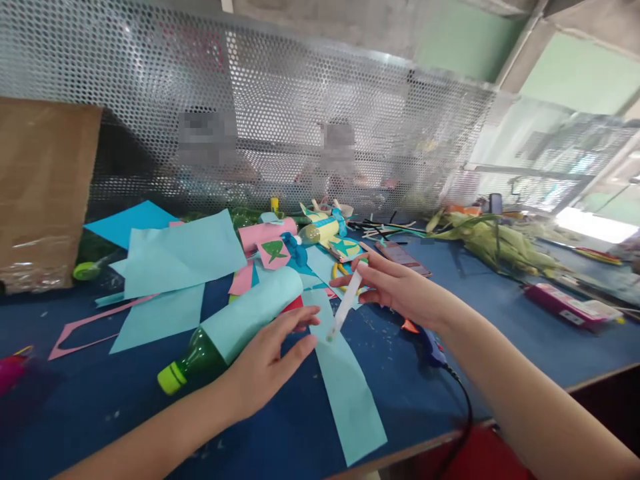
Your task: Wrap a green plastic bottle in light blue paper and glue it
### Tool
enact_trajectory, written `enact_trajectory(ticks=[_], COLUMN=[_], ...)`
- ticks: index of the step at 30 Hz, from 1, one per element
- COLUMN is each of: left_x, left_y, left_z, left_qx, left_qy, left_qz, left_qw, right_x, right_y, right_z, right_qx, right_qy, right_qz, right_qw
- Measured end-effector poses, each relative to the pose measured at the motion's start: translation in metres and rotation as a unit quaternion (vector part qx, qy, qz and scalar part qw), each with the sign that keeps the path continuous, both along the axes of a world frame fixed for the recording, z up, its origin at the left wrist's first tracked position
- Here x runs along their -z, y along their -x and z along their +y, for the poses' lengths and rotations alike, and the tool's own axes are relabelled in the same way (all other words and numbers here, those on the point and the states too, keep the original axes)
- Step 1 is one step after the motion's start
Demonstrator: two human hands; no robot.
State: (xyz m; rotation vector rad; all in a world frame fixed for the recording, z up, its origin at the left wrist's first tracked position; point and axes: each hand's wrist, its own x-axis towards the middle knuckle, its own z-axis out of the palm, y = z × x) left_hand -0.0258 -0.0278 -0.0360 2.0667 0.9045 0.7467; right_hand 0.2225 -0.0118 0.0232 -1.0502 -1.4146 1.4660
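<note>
My right hand (pixel 387 283) pinches a narrow whitish translucent strip (pixel 345 305) near its upper end; its exact kind is unclear. The strip slants down over a long piece of light blue paper (pixel 347 387). My left hand (pixel 273 357) holds nothing; its thumb and fingers are apart, pointing toward the strip's lower end. Beside that hand lies a green plastic bottle (pixel 200 357) with a lime cap, a light blue paper sheet (pixel 260 307) wrapped around its body. A blue glue gun (pixel 431 348) with an orange tip lies under my right forearm.
Light blue paper sheets (pixel 180 253) and a pink paper cutout (pixel 83 328) lie left. Behind are a pink-wrapped bottle (pixel 265 232) and a yellow-wrapped bottle (pixel 325 230). Corn husks (pixel 490 247) and a magenta package (pixel 570 305) sit right. A perforated metal screen (pixel 280 87) borders the back.
</note>
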Motion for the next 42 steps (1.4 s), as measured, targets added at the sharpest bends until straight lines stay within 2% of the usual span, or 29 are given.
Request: enact_trajectory(ticks=[2,5,7,9,11,13,15,17,20,22,25,28,31,35,38,40,42], left_x=[-0.004,-0.007,-0.008,-0.009,-0.008,-0.004,0.0,0.003,0.003,0.001,0.0,0.0,0.001,0.002,0.0,-0.001,-0.001], left_y=[-0.006,-0.014,-0.016,-0.018,-0.018,-0.017,-0.016,-0.015,-0.015,-0.015,-0.016,-0.016,-0.016,-0.015,-0.015,-0.015,-0.016], left_z=[-0.003,-0.007,-0.008,-0.009,-0.009,-0.009,-0.008,-0.007,-0.007,-0.006,-0.005,-0.005,-0.004,-0.004,-0.005,-0.006,-0.007], left_qx=[0.007,0.029,0.031,0.022,0.007,-0.014,-0.033,-0.044,-0.052,-0.052,-0.051,-0.05,-0.041,-0.036,-0.039,-0.043,-0.051], left_qy=[0.093,0.151,0.148,0.12,0.079,0.039,0.003,-0.024,-0.016,0.0,0.005,0.008,0.009,0.009,0.013,0.003,-0.022], left_qz=[-0.053,-0.062,-0.045,-0.018,0.015,0.035,0.036,0.033,0.032,0.031,0.025,0.02,0.019,0.021,0.025,0.029,0.03], left_qw=[0.994,0.986,0.987,0.992,0.997,0.999,0.999,0.998,0.998,0.998,0.998,0.998,0.999,0.999,0.999,0.999,0.998], right_x=[0.003,0.008,0.009,0.006,-0.001,-0.006,-0.002,0.015,0.052,0.074,0.092,0.094,0.093,0.102,0.112,0.111,0.101], right_y=[0.007,0.013,0.011,0.003,-0.015,-0.038,-0.06,-0.074,-0.071,-0.06,-0.05,-0.061,-0.087,-0.118,-0.129,-0.127,-0.116], right_z=[-0.002,-0.002,-0.001,-0.004,-0.009,-0.018,-0.03,-0.045,-0.063,-0.071,-0.077,-0.08,-0.08,-0.077,-0.074,-0.074,-0.075], right_qx=[-0.023,-0.053,-0.069,-0.081,-0.033,0.099,0.216,0.259,0.265,0.252,0.298,0.341,0.365,0.38,0.374,0.377,0.405], right_qy=[-0.02,-0.038,-0.061,-0.096,-0.137,-0.171,-0.18,-0.16,-0.128,-0.137,-0.158,-0.185,-0.202,-0.176,-0.167,-0.162,-0.17], right_qz=[-0.011,-0.023,-0.055,-0.132,-0.231,-0.329,-0.46,-0.552,-0.617,-0.623,-0.607,-0.574,-0.556,-0.555,-0.569,-0.595,-0.616], right_qw=[0.999,0.998,0.994,0.983,0.963,0.923,0.843,0.776,0.729,0.727,0.72,0.721,0.719,0.719,0.713,0.691,0.654])
